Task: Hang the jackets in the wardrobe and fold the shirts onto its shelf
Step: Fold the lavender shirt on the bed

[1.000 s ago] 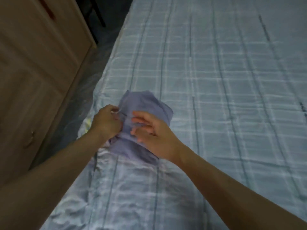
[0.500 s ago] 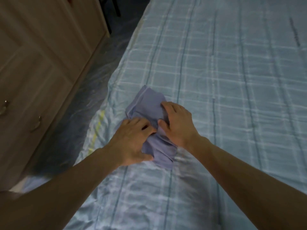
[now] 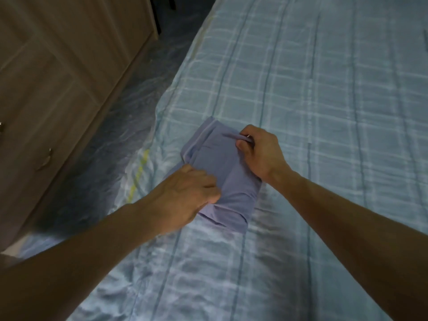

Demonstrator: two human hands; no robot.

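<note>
A lilac shirt (image 3: 220, 163), folded into a small rectangle, lies near the left edge of the bed (image 3: 324, 112). My left hand (image 3: 187, 193) grips its near left edge with curled fingers. My right hand (image 3: 259, 151) pinches a fold at the shirt's far right corner between thumb and fingers. Both forearms reach in from the bottom of the view.
The bed carries a pale blue checked cover. A wooden wardrobe (image 3: 58, 77) with panelled doors and metal handles (image 3: 44, 161) stands to the left. A narrow strip of floor (image 3: 129, 107) separates it from the bed.
My hands have spread apart on the shirt. The right one moved to the far right corner and pinched a fold; the left shifted to the near left edge. The shirt looks flatter.
</note>
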